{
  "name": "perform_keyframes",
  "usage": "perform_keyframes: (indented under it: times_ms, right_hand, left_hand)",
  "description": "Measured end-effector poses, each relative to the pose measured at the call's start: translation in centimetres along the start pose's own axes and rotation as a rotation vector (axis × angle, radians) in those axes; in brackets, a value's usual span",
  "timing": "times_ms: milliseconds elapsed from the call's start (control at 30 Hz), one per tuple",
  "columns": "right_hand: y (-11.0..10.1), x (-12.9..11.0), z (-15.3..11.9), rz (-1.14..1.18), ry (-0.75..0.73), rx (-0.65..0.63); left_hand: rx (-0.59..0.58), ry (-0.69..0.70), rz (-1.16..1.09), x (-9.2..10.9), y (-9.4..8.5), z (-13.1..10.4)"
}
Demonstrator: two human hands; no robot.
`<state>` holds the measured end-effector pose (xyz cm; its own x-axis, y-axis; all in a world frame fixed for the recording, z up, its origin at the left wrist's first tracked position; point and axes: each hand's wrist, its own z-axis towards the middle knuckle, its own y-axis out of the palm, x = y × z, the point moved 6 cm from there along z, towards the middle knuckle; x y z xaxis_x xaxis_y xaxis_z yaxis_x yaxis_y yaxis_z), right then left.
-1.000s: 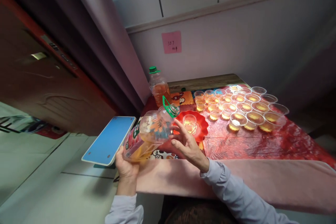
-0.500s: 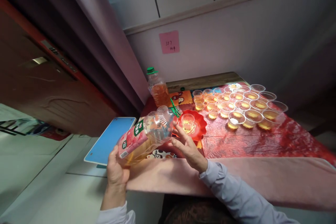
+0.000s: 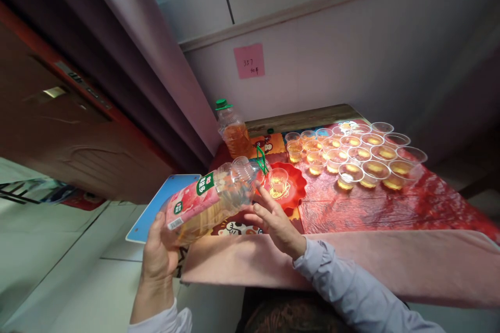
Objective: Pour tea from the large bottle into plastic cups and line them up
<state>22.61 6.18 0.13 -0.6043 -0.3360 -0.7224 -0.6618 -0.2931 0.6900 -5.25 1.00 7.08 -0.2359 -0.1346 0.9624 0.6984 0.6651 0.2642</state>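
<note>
A large clear bottle (image 3: 211, 203) with a pink label and some yellow liquid is tilted, its neck toward the right. Around its base is my left hand (image 3: 158, 250). My right hand (image 3: 278, 221) supports the bottle near its neck, fingers under and beside it. A green handle ring (image 3: 261, 160) sits at the neck. Just beyond the mouth, a clear cup (image 3: 278, 180) stands on a red scalloped plate (image 3: 299, 190). No stream of liquid can be made out.
Several clear cups (image 3: 375, 170) with yellow liquid stand in rows on the red table cover (image 3: 328, 208). Another bottle (image 3: 236, 138) with orange liquid stands upright behind. A blue board (image 3: 156, 208) lies at the left.
My left hand and the bottle's base have moved left and slightly down. The bottle's neck has shifted a little left, and its green ring has turned.
</note>
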Motion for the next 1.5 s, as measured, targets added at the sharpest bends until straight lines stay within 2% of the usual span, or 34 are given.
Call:
perform_keyframes:
  times_ms: [300,633,900,1133,1500]
  right_hand:
    - [0.0,0.3,-0.1,0.103,0.043,0.074]
    - [-0.3,0.6,0.2,0.145,0.036,0.072]
    - [-0.9,0.8,0.4,0.160,0.066,0.090]
    - [-1.4,1.2,0.8,0.169,0.075,0.111]
    - [-1.9,1.4,0.9,0.194,0.097,0.065]
  left_hand:
    - [-0.002,0.023,0.173,2.1,1.8,-1.5]
    - [0.045,-0.015,0.272,3.2,2.5,-1.8]
    - [0.056,-0.030,0.300,3.0,3.0,-1.7]
    - [0.078,-0.020,0.334,2.5,2.7,-1.2]
    - [0.079,-0.024,0.357,2.2,2.6,-1.0]
